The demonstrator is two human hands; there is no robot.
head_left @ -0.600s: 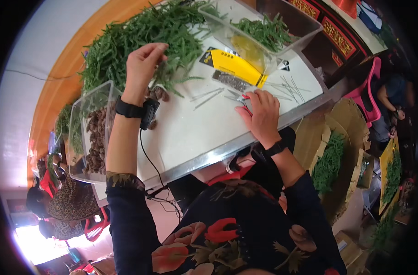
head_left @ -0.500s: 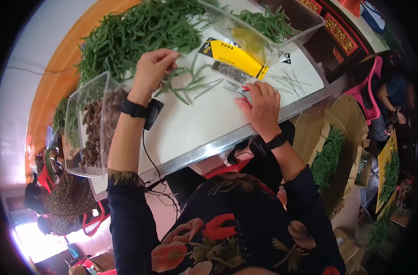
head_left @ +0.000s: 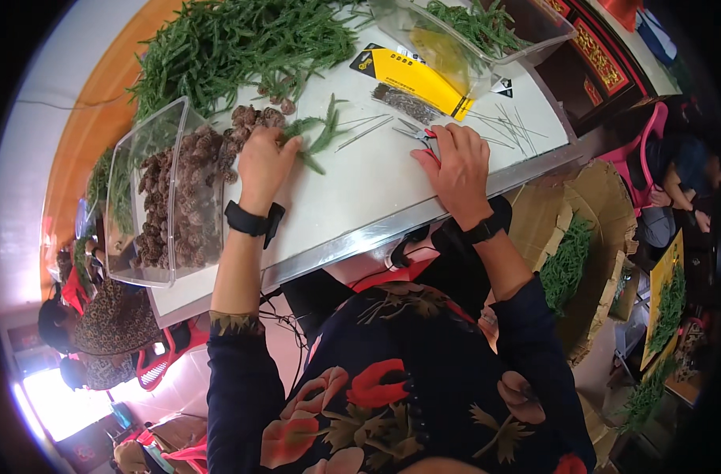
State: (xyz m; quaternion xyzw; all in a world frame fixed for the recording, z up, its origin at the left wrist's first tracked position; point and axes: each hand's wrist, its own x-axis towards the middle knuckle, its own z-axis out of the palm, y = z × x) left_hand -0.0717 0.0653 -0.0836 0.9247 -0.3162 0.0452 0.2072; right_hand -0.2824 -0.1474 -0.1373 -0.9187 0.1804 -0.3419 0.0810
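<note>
On a white bench point(head_left: 360, 193), centre-left, the left hand point(head_left: 264, 167) meets a green sprig point(head_left: 325, 137), grip unclear; centre-right, the right hand point(head_left: 461, 167) grips red-handled pliers point(head_left: 423, 135).

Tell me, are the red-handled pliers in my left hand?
No, the right hand holds the red-handled pliers, while the left hand is by the pine cones.

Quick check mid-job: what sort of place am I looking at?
Probably a small craft workroom. The white table carries a heap of green sprigs, many brown pine cones, and thin wires near the pliers in the right hand.
</note>
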